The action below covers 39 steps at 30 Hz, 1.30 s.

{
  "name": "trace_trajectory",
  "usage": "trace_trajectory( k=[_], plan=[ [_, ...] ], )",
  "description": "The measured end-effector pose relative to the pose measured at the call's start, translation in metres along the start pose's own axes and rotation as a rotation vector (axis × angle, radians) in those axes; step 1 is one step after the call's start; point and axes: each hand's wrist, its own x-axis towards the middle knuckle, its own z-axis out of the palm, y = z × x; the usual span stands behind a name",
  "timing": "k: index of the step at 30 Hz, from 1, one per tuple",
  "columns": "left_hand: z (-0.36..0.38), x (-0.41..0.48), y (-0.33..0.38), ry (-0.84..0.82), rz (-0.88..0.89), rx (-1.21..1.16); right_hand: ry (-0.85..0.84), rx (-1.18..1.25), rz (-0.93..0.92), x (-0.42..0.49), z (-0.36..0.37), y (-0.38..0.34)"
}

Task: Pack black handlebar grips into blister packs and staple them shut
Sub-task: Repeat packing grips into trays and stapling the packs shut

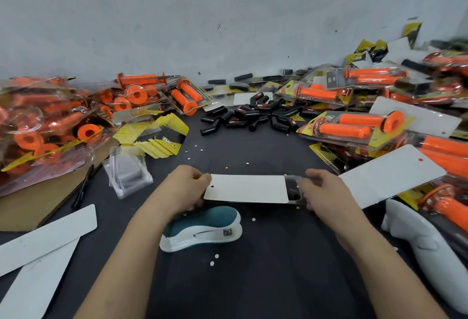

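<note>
Hands (188, 190) (326, 192), seemingly, at blister pack (294, 188) ends

Even, soft overhead light with faint shadows; mild glare on the clear packs (354, 126) at the sides. Wide-angle bending curves the edges, and the far right corner blurs.

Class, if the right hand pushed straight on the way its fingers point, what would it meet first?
The blister pack, whose end the right hand pinches; beyond it, probably the left hand at the other end.
</note>
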Motion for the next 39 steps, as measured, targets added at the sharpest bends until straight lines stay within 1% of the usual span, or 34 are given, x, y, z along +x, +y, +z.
trace_trajectory(
  k=[2, 7, 12, 15, 18, 20, 22, 24, 25, 28, 30, 32, 34, 36, 37, 38, 39],
  plan=[
    [0.003, 0.0, 0.003, -0.007, 0.011, 0.006, -0.046, 0.061, 0.04, -0.001, 0.002, 0.001],
    [0.009, -0.002, 0.009, -0.06, 0.032, -0.048, -0.127, 0.088, 0.032, 0.0, 0.003, 0.001],
    [0.01, -0.003, 0.009, -0.078, 0.049, -0.058, -0.141, 0.109, 0.017, 0.002, 0.004, 0.002],
    [0.009, -0.005, 0.009, -0.104, 0.04, -0.157, -0.131, 0.134, -0.007, 0.002, 0.004, 0.001],
    [0.007, -0.006, 0.011, -0.135, 0.022, -0.397, -0.107, 0.16, -0.046, 0.002, 0.004, 0.0],
    [0.004, -0.007, 0.013, -0.116, 0.015, -0.46, -0.085, 0.184, -0.078, 0.002, 0.004, -0.002],
    [0.001, -0.01, 0.017, -0.096, 0.044, -0.537, -0.065, 0.214, -0.122, 0.002, 0.004, -0.005],
    [-0.003, -0.013, 0.021, -0.072, 0.12, -0.603, -0.034, 0.28, -0.155, 0.003, 0.004, -0.008],
    [-0.005, -0.014, 0.022, -0.047, 0.178, -0.561, -0.019, 0.333, -0.161, 0.003, 0.003, -0.009],
    [-0.011, -0.016, 0.024, 0.046, 0.388, -0.316, 0.028, 0.458, -0.176, 0.004, 0.0, -0.014],
    [-0.012, -0.018, 0.024, 0.091, 0.493, -0.228, 0.049, 0.495, -0.204, 0.004, -0.004, -0.015],
    [-0.01, -0.022, 0.023, 0.163, 0.571, -0.158, 0.027, 0.576, -0.21, 0.002, -0.007, -0.016],
    [-0.01, -0.027, 0.021, 0.244, 0.697, -0.086, -0.052, 0.8, -0.116, 0.001, -0.01, -0.017],
    [-0.011, -0.033, 0.019, 0.323, 0.88, 0.058, -0.16, 1.096, 0.052, -0.001, -0.015, -0.019],
    [-0.011, -0.036, 0.018, 0.358, 0.956, 0.135, -0.21, 1.198, 0.137, -0.002, -0.018, -0.019],
    [-0.012, -0.039, 0.017, 0.39, 1.015, 0.213, -0.262, 1.236, 0.214, -0.004, -0.021, -0.02],
    [-0.012, -0.041, 0.015, 0.419, 1.067, 0.291, -0.316, 1.218, 0.273, -0.006, -0.023, -0.02]
  ],
)
